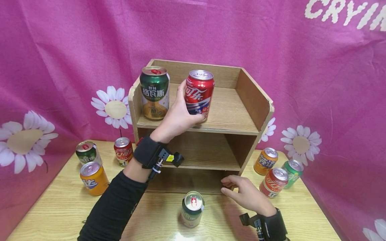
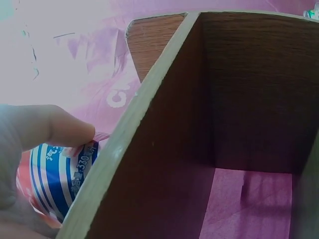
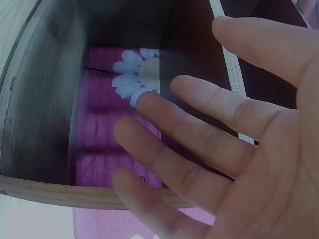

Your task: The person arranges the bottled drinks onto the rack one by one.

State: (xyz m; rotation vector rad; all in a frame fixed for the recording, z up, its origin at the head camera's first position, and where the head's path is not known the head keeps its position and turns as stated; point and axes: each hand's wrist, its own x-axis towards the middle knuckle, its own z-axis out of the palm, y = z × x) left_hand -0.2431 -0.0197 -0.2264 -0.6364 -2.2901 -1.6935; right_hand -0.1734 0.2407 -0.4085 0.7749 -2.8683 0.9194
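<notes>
My left hand (image 1: 178,112) grips a red and blue cola can (image 1: 200,90) at the front of the wooden shelf's top board (image 1: 229,110). In the left wrist view the thumb lies along the can's striped lower part (image 2: 60,174), beside the board's edge. Left of that hand a tall green and gold kvass can (image 1: 154,93) stands upright on the same board. My right hand (image 1: 245,192), holding nothing, hovers by the shelf's lower right corner; its fingers (image 3: 194,134) spread loosely in the right wrist view. A small green and white can (image 1: 192,211) stands on the table before the shelf.
On the table's left stand a dark green can (image 1: 85,152), an orange can (image 1: 94,180) and a red can (image 1: 123,152). On the right are another orange can (image 1: 265,161), a red can (image 1: 273,183) and a green can (image 1: 294,172). A pink flowered cloth (image 1: 90,40) hangs behind.
</notes>
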